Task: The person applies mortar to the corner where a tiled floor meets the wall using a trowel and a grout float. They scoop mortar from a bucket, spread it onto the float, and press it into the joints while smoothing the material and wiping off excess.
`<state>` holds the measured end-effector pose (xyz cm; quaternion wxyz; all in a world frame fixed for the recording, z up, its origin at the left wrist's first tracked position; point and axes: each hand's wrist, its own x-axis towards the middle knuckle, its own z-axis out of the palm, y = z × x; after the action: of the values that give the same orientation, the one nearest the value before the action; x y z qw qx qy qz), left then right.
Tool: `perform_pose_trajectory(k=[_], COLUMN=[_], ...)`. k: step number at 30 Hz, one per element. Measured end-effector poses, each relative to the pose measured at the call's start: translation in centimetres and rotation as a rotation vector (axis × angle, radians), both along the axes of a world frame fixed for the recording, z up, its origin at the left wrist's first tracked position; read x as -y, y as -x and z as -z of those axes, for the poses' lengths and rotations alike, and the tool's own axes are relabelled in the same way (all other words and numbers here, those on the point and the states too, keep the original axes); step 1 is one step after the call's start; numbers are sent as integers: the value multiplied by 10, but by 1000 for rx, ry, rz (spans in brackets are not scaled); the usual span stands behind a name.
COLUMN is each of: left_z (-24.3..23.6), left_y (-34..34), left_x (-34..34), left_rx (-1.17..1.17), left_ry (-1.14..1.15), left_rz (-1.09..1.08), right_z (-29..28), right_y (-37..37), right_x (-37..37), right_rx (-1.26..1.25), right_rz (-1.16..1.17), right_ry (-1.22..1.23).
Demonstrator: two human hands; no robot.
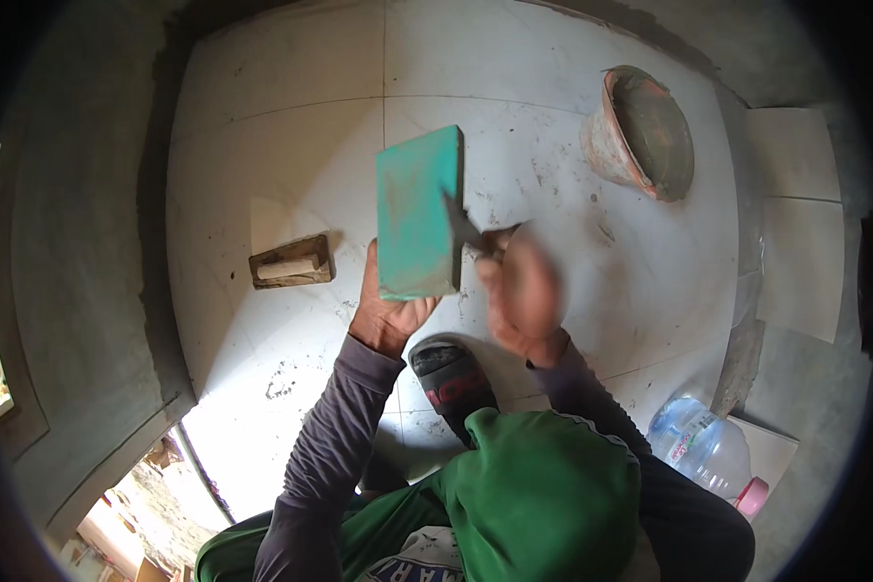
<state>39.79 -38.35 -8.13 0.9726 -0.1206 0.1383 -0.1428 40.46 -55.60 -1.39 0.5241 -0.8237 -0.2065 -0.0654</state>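
My left hand (394,312) is closed beneath a green rectangular plastering float (415,218), whose flat face is turned up and smeared with brown residue. Its handle side is hidden from view. Blurred by motion, my right hand (524,296) grips a small tool with a dark, pointed blade, apparently a trowel (464,225). The blade's tip overlaps the float's right edge; whether it touches cannot be made out. Both hands are raised over the white tiled floor (514,145), in front of my dark shoe (451,378).
A mud-caked bucket (616,145) holding grey mortar stands at the far right. On the floor at left lies a small rectangular float (291,264) with a pale handle. A large clear bottle (698,448) with a pink cap lies near right, beside loose tiles (800,262). Grey walls flank the floor.
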Motion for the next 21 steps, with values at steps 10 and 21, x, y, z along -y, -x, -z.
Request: perform_pose_trajectory(k=[10,21], left_z=[-33,20], left_y=[1,-30], left_x=[29,39], left_rx=[132,296], left_ry=[-266,-900], left_rz=[171,-237], right_z=[44,146], right_y=[-92,-45], right_x=[85,187], right_rx=[-165,-799], right_rz=[360,197], right_ry=[-429,-772])
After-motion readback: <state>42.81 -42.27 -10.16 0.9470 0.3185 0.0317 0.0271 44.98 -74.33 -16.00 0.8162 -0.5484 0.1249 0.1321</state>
